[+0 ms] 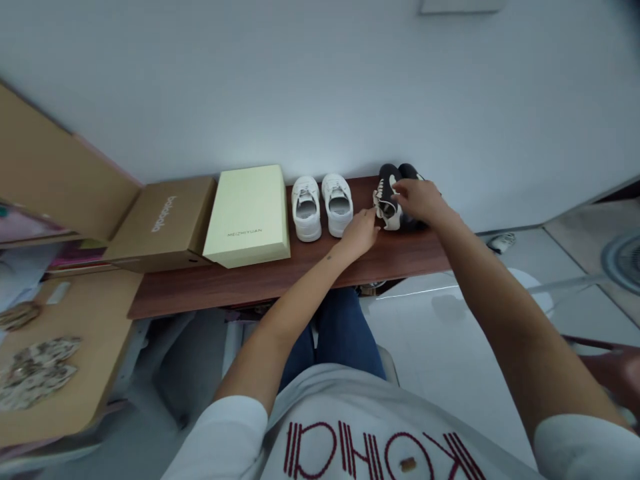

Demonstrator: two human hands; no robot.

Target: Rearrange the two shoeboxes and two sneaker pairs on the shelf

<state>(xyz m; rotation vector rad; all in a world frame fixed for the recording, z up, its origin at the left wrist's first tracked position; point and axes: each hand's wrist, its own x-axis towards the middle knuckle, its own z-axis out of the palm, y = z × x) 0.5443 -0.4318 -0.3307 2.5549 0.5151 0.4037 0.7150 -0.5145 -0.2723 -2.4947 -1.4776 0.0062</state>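
Note:
On the reddish-brown shelf stands a black-and-white sneaker (389, 181), its toe toward the wall and its opening facing me. My left hand (361, 233) is at the sneaker's left side, fingers closed at a pale shoelace (377, 202). From the right, my right hand (423, 200) reaches over the same shoe. Its thumb and fingers come together above the laces; whatever they pinch is too small to make out. The matching black sneaker (407, 172) stands close beside it, partly hidden by my right hand. A pair of white sneakers, a left one (307, 223) and a right one (339, 217), stands left of my left hand.
Left of the white sneakers lie a pale yellow box (250, 207) and a brown cardboard box (165, 217). A wooden desk (95, 373) with a patterned bow (40, 373) is at far left. Another shoe (501, 243) lies on the floor, near a fan (623, 263).

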